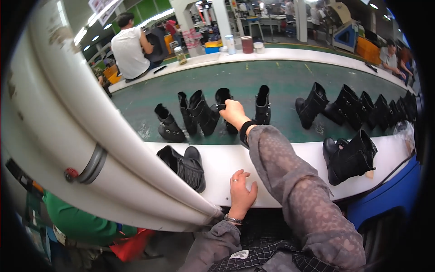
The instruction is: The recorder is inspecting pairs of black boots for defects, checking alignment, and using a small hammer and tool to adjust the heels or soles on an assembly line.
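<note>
My right hand (234, 113) reaches over the green belt, its fingers closed at the upper part of a black ankle boot (223, 94). The hand and cuff hide much of that boot. My left hand (242, 192) rests low over the white ledge (222, 158), fingers apart and holding nothing. It wears a ring, and a metal watch circles the wrist. To its left on the ledge lies a pair of black boots (183, 167). Farther right, more black boots (348, 157) stand on the same ledge.
Several black boots (199, 111) stand along the green belt (281, 79), with a longer row (349, 106) at the right. A large white machine housing (118, 118) blocks the left side. Across the belt, a person in white (131, 52) sits near a jar (180, 55).
</note>
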The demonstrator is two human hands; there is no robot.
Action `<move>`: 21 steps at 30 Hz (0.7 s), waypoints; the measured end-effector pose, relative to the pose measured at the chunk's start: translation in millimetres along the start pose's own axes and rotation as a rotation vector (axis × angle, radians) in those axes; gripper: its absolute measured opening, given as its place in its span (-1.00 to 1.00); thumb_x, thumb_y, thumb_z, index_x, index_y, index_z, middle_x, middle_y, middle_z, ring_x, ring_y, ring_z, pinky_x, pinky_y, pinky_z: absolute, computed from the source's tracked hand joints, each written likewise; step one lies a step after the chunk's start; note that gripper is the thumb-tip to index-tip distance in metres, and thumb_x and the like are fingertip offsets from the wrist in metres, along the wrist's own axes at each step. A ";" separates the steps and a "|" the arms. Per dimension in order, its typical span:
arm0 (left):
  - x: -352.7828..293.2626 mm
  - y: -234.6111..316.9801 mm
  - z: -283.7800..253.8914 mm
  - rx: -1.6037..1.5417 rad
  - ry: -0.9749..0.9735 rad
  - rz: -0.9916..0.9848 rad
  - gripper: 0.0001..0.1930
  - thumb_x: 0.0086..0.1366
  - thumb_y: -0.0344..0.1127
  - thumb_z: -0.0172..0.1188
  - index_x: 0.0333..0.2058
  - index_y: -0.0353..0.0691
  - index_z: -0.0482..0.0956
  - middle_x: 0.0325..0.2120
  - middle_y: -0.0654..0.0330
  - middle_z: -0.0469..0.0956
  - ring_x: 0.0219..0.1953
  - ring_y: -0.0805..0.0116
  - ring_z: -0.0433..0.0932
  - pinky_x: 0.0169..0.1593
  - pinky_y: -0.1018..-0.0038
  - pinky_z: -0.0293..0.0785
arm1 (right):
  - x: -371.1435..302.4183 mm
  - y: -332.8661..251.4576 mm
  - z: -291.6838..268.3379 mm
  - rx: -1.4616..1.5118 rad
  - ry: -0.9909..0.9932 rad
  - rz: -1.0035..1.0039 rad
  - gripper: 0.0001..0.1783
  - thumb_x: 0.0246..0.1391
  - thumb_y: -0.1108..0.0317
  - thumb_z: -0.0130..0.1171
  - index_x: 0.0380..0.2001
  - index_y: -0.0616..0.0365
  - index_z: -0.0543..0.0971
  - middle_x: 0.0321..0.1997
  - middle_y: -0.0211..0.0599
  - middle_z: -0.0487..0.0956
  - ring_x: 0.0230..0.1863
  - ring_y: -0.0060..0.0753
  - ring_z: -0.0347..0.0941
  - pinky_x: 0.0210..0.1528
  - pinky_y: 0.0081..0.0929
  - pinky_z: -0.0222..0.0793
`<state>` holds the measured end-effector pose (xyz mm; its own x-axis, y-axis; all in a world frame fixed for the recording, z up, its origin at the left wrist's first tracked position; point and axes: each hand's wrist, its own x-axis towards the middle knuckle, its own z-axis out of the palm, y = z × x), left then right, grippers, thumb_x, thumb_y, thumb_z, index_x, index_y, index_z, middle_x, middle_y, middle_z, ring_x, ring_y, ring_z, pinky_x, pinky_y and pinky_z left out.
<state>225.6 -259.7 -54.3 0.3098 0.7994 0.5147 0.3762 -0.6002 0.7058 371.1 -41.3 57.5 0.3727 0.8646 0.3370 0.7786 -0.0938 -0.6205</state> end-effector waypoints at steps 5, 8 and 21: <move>1.6 7.2 -3.5 -0.194 -0.029 -0.154 -0.26 0.04 -0.34 0.34 0.17 -0.40 0.20 0.15 -0.18 0.22 0.14 -0.09 0.29 0.05 0.23 0.40 | -15.7 -0.4 -34.3 0.156 0.212 -0.208 -0.80 -0.11 0.31 0.20 -0.47 0.24 0.57 -0.40 0.12 0.59 -0.26 0.19 0.54 -0.17 -0.06 0.47; -3.0 10.3 -2.5 -0.110 0.148 -0.109 -0.14 -0.03 -0.31 0.41 0.22 -0.37 0.14 0.21 -0.12 0.14 0.18 0.01 0.24 0.02 0.31 0.39 | -82.3 -16.2 -83.3 0.216 0.157 -0.387 -0.75 -0.08 0.24 0.22 -0.51 0.24 0.52 -0.46 0.08 0.58 -0.38 0.17 0.54 -0.32 -0.05 0.47; -17.9 -18.8 21.9 -0.116 0.199 -0.098 -0.01 -0.09 -0.20 0.52 0.17 -0.52 0.05 0.01 -0.18 0.24 0.08 -0.10 0.28 0.16 0.14 0.23 | -83.1 28.2 -110.5 -0.046 0.143 -0.086 -0.09 -0.03 -0.02 0.30 0.28 0.18 0.16 0.35 0.32 0.03 0.26 0.41 0.18 0.18 0.03 0.29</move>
<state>232.0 -263.3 -87.4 0.0945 0.8499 0.5185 0.2899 -0.5217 0.8023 417.8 -170.4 90.3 0.3688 0.7919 0.4868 0.8319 -0.0475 -0.5530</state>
